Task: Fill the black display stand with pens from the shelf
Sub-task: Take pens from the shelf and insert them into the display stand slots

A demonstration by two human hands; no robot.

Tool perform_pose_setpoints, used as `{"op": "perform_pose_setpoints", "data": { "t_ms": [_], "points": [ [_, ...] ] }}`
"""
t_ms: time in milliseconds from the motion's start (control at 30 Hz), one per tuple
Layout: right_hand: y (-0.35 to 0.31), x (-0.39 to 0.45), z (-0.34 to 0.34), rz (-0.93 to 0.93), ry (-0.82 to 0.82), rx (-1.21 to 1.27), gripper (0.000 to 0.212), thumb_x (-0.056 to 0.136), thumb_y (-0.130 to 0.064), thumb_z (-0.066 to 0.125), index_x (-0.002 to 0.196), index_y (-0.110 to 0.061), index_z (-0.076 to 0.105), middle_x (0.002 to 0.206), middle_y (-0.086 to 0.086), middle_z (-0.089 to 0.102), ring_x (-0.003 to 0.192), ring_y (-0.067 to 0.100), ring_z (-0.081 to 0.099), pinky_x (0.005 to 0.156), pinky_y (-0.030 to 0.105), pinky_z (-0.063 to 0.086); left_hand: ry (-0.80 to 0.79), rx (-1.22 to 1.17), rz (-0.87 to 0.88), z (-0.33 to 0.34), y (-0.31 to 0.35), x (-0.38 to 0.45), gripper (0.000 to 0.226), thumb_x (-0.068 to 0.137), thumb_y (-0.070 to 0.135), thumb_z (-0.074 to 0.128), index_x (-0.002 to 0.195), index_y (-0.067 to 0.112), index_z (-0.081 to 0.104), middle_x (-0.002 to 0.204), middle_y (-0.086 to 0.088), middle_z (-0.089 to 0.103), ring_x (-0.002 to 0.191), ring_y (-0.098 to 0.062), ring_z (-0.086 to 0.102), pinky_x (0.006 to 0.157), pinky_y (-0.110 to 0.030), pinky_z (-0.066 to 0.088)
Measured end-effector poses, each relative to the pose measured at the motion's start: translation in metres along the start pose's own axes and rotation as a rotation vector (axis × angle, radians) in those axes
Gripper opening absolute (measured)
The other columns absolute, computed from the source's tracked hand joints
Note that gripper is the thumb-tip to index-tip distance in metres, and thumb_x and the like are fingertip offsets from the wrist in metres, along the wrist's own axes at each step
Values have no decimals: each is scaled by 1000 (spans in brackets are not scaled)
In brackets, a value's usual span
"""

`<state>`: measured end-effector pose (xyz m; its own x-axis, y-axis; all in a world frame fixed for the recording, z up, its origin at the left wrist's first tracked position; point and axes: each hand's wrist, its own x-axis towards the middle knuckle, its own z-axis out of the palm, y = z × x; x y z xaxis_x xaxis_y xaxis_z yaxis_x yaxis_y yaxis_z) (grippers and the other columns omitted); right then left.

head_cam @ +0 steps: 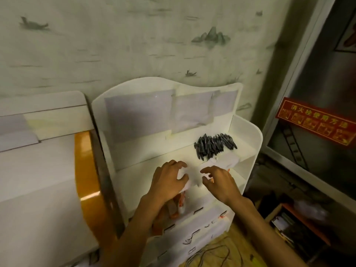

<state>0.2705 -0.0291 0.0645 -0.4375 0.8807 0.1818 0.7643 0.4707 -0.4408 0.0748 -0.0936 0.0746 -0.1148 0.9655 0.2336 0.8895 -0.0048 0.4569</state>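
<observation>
Your left hand (169,180) and right hand (218,183) hover over the white shelf (248,135), fingers loosely spread, holding nothing. The pens (213,144) lie heaped on the top tier, beyond your right hand.

Stationery shop corner, most likely.

A white tiered display shelf (248,132) stands against wallpaper (115,45) printed with ink-wash mountains and boats; a heap of dark pens (214,144) lies on its top tier at 1 o'clock, with small price-tag slots along the lower tiers at 6 o'clock. At 3 o'clock a red fire-hose instruction sign (316,123) hangs on a metal cabinet.
</observation>
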Motion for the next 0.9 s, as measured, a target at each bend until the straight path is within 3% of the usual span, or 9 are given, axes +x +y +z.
{"op": "perform_pose_setpoints", "data": {
  "t_ms": [400, 533, 633, 733, 900],
  "points": [
    [75, 119, 12, -57, -96, 58, 32, 96, -32, 59, 127, -25, 64, 129, -5, 64, 115, 15, 60, 97, 26, 46, -5, -12, -128, 60, 6, 112, 35, 92, 46, 55, 126, 37, 57, 122, 11, 62, 106, -10, 59, 94, -31, 48],
    [101, 155, 14, -98, -105, 84, 25, 95, -29, 60, 119, -24, 68, 120, -3, 68, 107, 16, 61, 93, 26, 50, -39, -80, -175, 84, 4, 143, 35, 91, 51, 54, 123, 39, 56, 118, 14, 59, 101, -8, 56, 92, -30, 48],
    [124, 183, 16, -162, -117, 101, 20, 95, -25, 61, 113, -24, 71, 113, -5, 69, 99, 11, 62, 85, 14, 46, -48, -72, -228, 106, 5, 169, 33, 92, 51, 55, 123, 39, 56, 115, 14, 58, 98, -6, 55, 88, -27, 48],
    [150, 213, 18, -229, -159, 100, 17, 95, -19, 60, 107, -22, 72, 109, -4, 70, 91, 2, 59, 77, 2, 38, -5, -83, -313, 131, 10, 192, 29, 92, 51, 55, 118, 38, 58, 109, 14, 59, 89, -2, 54, 74, -19, 43],
    [195, 258, 26, -244, -192, 108, 20, 94, -18, 60, 110, -18, 72, 106, 0, 68, 94, 17, 65, 81, 24, 51, 36, -58, -514, 171, 9, 223, 28, 92, 46, 56, 117, 34, 59, 107, 10, 59, 89, -5, 54, 78, -23, 45]
  ]
}}
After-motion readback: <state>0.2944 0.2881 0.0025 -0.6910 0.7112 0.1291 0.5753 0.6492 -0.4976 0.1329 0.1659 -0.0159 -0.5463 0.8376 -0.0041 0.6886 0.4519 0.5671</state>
